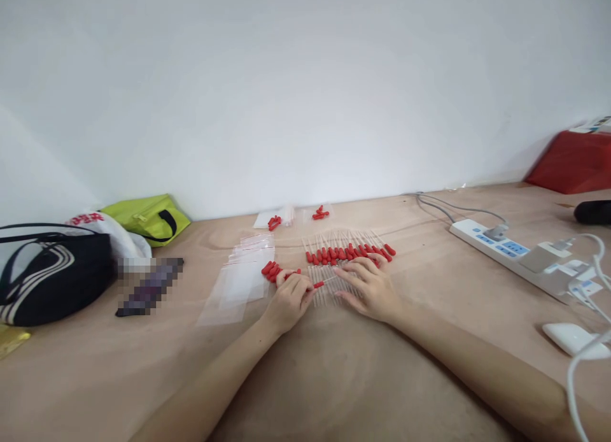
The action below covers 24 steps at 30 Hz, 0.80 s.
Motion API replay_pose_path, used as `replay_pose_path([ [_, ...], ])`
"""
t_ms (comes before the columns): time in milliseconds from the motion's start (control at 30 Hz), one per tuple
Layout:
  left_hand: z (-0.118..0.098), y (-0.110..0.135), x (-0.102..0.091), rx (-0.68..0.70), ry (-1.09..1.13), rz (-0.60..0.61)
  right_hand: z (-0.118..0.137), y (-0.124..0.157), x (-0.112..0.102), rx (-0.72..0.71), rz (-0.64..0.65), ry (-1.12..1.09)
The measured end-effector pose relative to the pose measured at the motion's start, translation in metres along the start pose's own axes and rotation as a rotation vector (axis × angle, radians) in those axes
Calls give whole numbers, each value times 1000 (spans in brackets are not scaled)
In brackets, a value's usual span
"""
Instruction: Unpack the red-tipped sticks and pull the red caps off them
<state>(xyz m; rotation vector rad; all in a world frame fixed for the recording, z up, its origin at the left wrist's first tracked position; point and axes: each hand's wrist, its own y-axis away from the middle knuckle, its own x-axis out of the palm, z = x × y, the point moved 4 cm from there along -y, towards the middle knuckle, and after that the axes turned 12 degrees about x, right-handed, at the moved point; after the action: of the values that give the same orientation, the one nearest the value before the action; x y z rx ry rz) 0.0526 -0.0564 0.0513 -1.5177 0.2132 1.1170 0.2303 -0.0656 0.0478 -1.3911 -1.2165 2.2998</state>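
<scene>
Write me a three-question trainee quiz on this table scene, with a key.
1. True or false: the right hand lies open on the row of red-capped tubes.
2. What does the left hand pinch? A a red-capped tube; B a plug; C a pen.
3. Fill in: the clear zip bags lie to the ___ of that hand.
Key: 1 true; 2 A; 3 left.

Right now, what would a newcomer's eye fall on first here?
The row of red-capped clear tubes in the middle of the table, with both hands at it: the left hand pinches one tube, the right hand lies flat on others. A white power strip lies at right.
</scene>
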Motion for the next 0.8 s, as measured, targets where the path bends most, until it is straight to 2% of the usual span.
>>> replay_pose_path([
  [200, -5, -1, 2, -1, 8, -41, -3, 3, 16, -17, 13, 53],
  [333, -6, -1, 4, 6, -54, -1, -3, 5, 20, -18, 52, 55],
  [533, -2, 0, 6, -13, -100, 79, 1, 7, 17, -57, 46, 28],
  [800, -3, 2, 5, -15, -47, 97, 3, 8, 10, -86, 52, -4],
])
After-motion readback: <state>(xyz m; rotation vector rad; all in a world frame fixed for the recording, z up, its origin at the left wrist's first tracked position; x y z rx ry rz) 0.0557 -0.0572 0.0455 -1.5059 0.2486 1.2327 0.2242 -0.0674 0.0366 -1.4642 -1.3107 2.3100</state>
